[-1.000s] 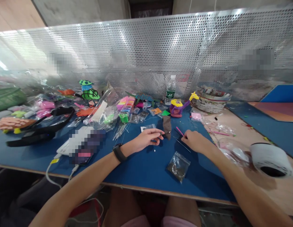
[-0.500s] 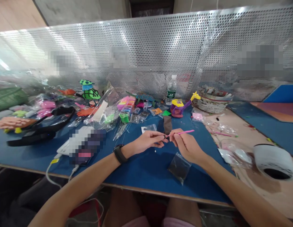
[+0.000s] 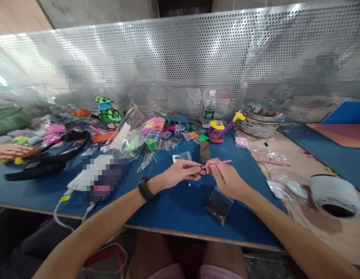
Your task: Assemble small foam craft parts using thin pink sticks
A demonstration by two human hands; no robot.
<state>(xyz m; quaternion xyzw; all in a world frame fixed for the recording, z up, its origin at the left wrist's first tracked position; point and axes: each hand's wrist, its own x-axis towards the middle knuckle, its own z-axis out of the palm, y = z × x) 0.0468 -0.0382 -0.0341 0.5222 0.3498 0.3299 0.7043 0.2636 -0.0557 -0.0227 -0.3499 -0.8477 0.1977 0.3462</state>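
Observation:
My right hand (image 3: 223, 177) is closed round a thin pink tool (image 3: 224, 162), its tip pointing left to the fingers of my left hand (image 3: 184, 171). Between the thumb and fingertips of my left hand is a small dark piece (image 3: 202, 168), mostly hidden. The tool's tip meets it. Just behind the hands lies a flat brown strip (image 3: 204, 152). A clear bag of dark material (image 3: 219, 205) lies on the blue table (image 3: 174, 211) in front of my right hand. A tiny white bit (image 3: 189, 185) sits below my left hand.
A bottle (image 3: 209, 110), a yellow-and-purple giraffe figure (image 3: 219, 130) and a paper-filled basket (image 3: 261, 123) stand at the back. Wires (image 3: 146, 159), a phone (image 3: 103, 190) and a black strap (image 3: 52, 166) lie left. A white roll (image 3: 333, 193) lies right.
The pink tool and my right hand have shifted slightly left, closer to my left hand. The whole view has moved a little.

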